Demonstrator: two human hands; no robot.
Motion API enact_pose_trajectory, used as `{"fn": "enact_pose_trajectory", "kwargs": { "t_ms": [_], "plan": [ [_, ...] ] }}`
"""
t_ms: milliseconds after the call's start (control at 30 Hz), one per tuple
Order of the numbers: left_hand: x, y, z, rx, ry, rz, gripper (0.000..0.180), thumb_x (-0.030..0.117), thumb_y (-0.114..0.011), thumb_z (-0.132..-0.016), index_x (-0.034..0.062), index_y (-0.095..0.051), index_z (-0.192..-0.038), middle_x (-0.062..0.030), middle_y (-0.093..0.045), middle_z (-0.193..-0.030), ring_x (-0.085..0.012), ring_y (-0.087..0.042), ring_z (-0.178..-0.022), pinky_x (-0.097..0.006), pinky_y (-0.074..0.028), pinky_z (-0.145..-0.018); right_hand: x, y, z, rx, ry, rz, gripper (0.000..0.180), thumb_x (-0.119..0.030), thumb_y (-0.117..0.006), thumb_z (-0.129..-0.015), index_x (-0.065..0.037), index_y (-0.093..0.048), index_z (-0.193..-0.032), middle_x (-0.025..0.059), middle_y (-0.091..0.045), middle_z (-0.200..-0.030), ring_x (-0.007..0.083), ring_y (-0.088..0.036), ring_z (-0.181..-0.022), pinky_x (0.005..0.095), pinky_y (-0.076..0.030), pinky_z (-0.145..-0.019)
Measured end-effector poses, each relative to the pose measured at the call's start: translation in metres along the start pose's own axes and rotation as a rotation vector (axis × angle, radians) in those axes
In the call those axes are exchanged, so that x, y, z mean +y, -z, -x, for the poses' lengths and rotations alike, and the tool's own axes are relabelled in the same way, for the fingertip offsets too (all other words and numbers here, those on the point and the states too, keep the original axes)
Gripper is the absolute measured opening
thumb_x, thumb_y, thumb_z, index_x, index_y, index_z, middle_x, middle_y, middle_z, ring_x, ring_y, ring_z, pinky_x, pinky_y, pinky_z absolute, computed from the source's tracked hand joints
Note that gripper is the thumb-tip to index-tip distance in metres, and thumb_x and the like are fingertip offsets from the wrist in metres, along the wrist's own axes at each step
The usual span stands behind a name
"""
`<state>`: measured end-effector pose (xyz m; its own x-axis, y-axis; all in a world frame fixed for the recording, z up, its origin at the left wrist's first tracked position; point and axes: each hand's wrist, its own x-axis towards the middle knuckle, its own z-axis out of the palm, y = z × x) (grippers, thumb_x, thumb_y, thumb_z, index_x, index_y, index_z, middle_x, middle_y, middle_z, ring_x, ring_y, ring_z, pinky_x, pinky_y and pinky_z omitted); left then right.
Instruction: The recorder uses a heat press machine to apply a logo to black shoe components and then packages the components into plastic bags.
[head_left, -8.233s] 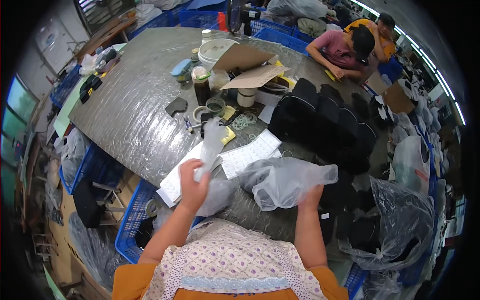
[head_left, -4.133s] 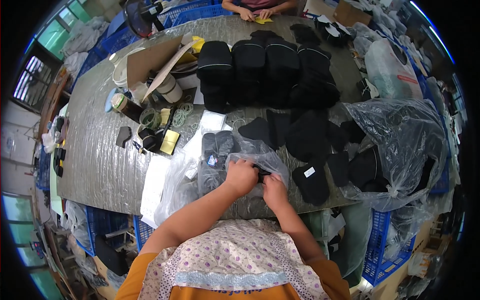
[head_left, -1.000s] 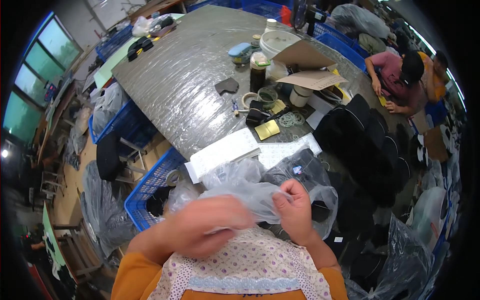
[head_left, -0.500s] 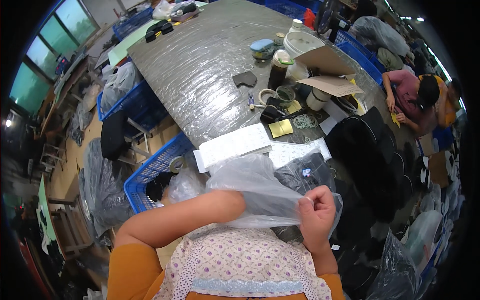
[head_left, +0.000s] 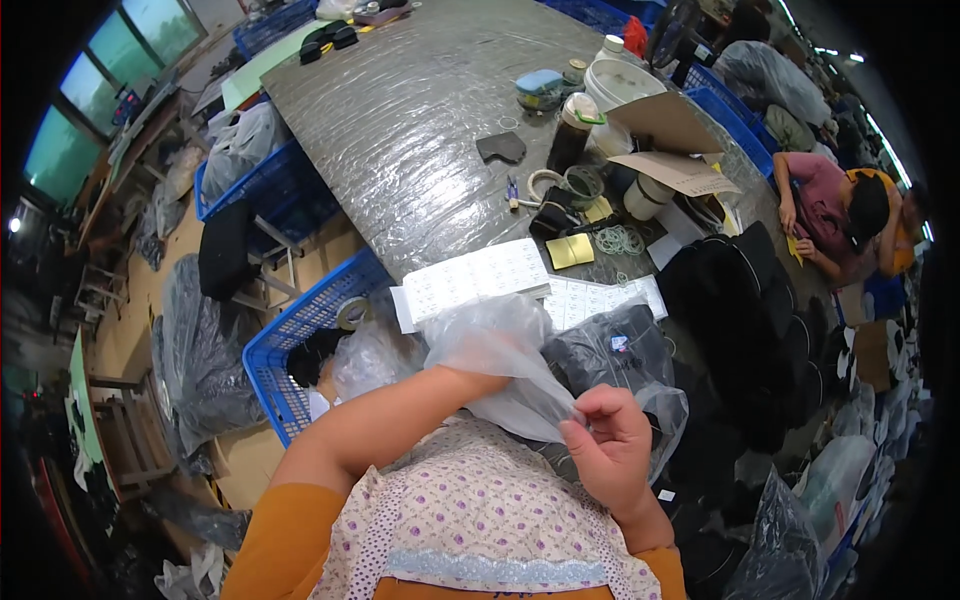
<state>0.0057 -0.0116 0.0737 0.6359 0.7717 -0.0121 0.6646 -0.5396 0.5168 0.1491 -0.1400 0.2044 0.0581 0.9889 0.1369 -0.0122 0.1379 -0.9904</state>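
A clear plastic bag hangs between my two hands above the near edge of the table. My left hand is inside it, seen only as a blurred shape through the film, so its fingers cannot be made out. With thumb and fingertips, my right hand pinches the bag's edge. Just beyond lies a dark item in clear plastic with a small blue and white sticker. White printed label sheets lie past the bag, partly covered by it.
A blue basket holding crumpled plastic stands at left. Black fabric pieces are heaped at right. Farther back are a yellow pad, a dark bottle, a white bucket and cardboard. Two people sit at far right.
My left hand has pushed farther forward inside the bag, bunching the film around it. My right hand has moved slightly left and down, keeping its pinch on the edge.
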Motion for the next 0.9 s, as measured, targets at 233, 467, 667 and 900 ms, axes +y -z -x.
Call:
{"fn": "enact_pose_trajectory", "kwargs": {
  "t_ms": [233,467,667,900],
  "plan": [
    [0.008,0.053,-0.039,-0.422,-0.164,-0.037,0.04,0.042,-0.057,-0.072,0.0067,-0.066,-0.089,-0.0167,-0.064,-0.09,-0.0326,-0.062,-0.083,-0.038,-0.048,-0.072,-0.01,0.003,0.001,0.045,0.072,0.177,0.014,0.009,-0.06,-0.072,0.0,-0.057,-0.081,0.0086,-0.055,-0.076,0.0151,-0.052,-0.065,0.0235,-0.039,-0.055],
    [0.008,0.06,-0.029,-0.414,-0.199,0.046,0.028,0.028,-0.057,-0.075,0.0042,-0.059,-0.09,-0.0136,-0.061,-0.089,-0.0255,-0.059,-0.086,-0.034,-0.045,-0.075,-0.014,0.006,0.003,0.028,0.098,0.192,0.015,0.009,-0.06,-0.072,0.0,-0.056,-0.084,0.0089,-0.054,-0.078,0.0148,-0.051,-0.065,0.0233,-0.039,-0.056],
    [-0.028,0.018,-0.038,-0.444,-0.338,0.139,0.031,0.028,-0.062,-0.071,0.003,-0.058,-0.088,-0.0132,-0.06,-0.085,-0.0261,-0.058,-0.077,-0.031,-0.046,-0.072,-0.016,0.001,0.003,-0.024,0.094,0.174,0.015,0.009,-0.06,-0.073,0.0,-0.056,-0.085,0.0086,-0.052,-0.079,0.0139,-0.05,-0.065,0.0226,-0.039,-0.056],
    [0.041,0.088,-0.051,-0.68,-0.07,-0.031,0.046,0.044,-0.058,-0.071,0.0028,-0.062,-0.09,-0.0157,-0.063,-0.086,-0.0253,-0.062,-0.079,-0.032,-0.046,-0.067,-0.015,0.007,0.003,0.191,0.063,0.157,0.015,0.011,-0.057,-0.076,-0.001,-0.055,-0.086,0.0068,-0.048,-0.084,0.01,-0.045,-0.069,0.0188,-0.036,-0.058]
  ]
}}
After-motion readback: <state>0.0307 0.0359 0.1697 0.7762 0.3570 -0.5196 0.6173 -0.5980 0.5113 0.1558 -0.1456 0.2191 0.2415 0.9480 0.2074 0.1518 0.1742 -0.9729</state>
